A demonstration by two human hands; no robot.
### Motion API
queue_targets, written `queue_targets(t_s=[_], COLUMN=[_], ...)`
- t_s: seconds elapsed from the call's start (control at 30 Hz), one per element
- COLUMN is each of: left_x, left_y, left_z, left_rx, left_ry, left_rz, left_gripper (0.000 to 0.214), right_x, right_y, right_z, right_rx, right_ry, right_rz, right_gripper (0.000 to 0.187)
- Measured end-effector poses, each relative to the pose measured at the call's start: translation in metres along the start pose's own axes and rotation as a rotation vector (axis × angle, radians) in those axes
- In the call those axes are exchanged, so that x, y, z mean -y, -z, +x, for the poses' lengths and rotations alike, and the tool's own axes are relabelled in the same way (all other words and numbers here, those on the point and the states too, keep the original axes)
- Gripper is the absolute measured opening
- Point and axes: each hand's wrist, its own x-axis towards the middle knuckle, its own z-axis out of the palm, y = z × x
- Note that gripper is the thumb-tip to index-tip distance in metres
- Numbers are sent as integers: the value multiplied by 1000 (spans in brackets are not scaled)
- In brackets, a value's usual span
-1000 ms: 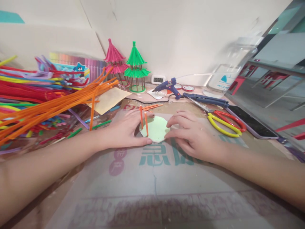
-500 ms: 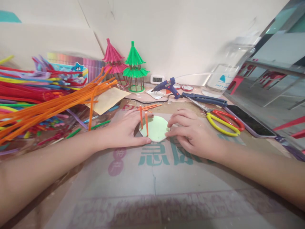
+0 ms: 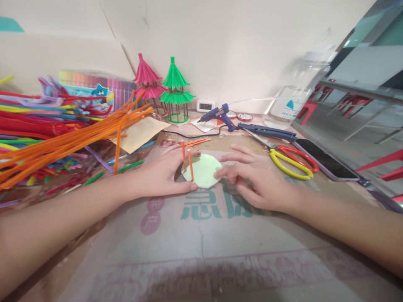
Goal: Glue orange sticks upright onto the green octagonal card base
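Observation:
A pale green octagonal card [image 3: 204, 171] lies flat on the cardboard-covered table, with two short orange sticks [image 3: 187, 157] standing upright on its left part. My left hand [image 3: 160, 172] curves round the card's left edge, thumb along the front and fingers behind the sticks, touching it. My right hand [image 3: 252, 176] hovers just right of the card with fingers stretched out and apart, its fingertips at the card's right edge, holding nothing.
A big pile of coloured pipe cleaners [image 3: 47, 134] fills the left. Pink and green pagoda models [image 3: 163, 88] stand at the back. A blue glue gun [image 3: 218, 115], pliers [image 3: 270, 132], yellow-red scissors [image 3: 292, 161], a phone [image 3: 324, 159] and a clear jar [image 3: 299, 96] lie to the right.
My right hand has lifted and spread its fingers, drawing slightly back from the card's right edge. The left hand and the card have stayed put; the view shifted a little.

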Motion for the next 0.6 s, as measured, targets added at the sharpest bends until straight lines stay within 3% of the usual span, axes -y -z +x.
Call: queue_targets(t_s=[0.17, 0.43, 0.6], left_x=[-1, -1, -4], left_y=[1, 1, 2], left_z=[1, 1, 1], left_rx=[4, 3, 14], left_ry=[17, -20, 20], left_rz=[-15, -33, -10], left_gripper=[77, 73, 74], right_x=[9, 17, 20], right_y=[1, 1, 1], right_z=[-1, 5, 5], right_rx=[80, 163, 114], right_ry=[90, 141, 183], right_rz=[-122, -130, -154], right_gripper=[27, 25, 28])
